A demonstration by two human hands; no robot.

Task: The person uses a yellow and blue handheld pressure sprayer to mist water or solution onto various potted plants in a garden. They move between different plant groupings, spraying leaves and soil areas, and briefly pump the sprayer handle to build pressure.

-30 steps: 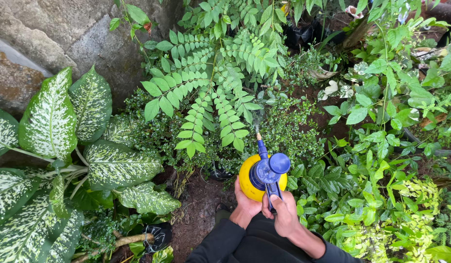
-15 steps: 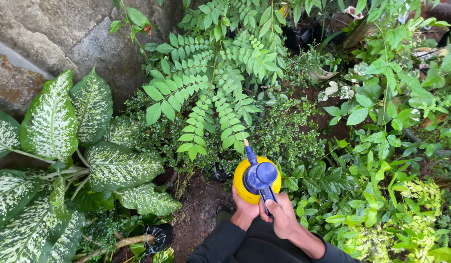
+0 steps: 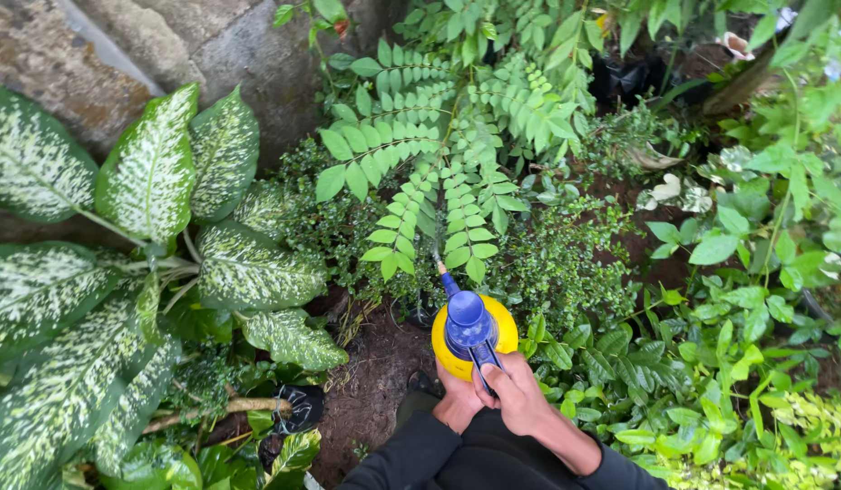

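At nine o'clock, filling the whole left side, stands the biggest plant: a spotted-leaf plant [image 3: 157,272] with broad green leaves flecked in cream. Behind it, from ten to eleven o'clock, is a rough stone wall [image 3: 94,54]. At twelve o'clock a fern [image 3: 439,154] hangs its long fronds of paired leaflets down towards me. From two to five o'clock runs a bank of mixed green foliage [image 3: 747,299], with a small-leaved shrub [image 3: 566,254] nearer the middle. Bare dark soil [image 3: 375,381] shows at six to seven o'clock, and a black plastic pot [image 3: 298,408], lying just beside a pale stem, sits at seven o'clock.

At six o'clock, just below centre, I hold a yellow spray bottle [image 3: 470,340] with a blue pump head, its nozzle aimed towards twelve o'clock at the lowest fern fronds. My left hand [image 3: 457,404] cups the yellow body from underneath, fingers wrapped around it and mostly hidden. My right hand [image 3: 516,395] grips the blue head from the five o'clock side, fingers curled close together around the trigger; whether the trigger is pressed in, I cannot tell. Both sleeves are black.
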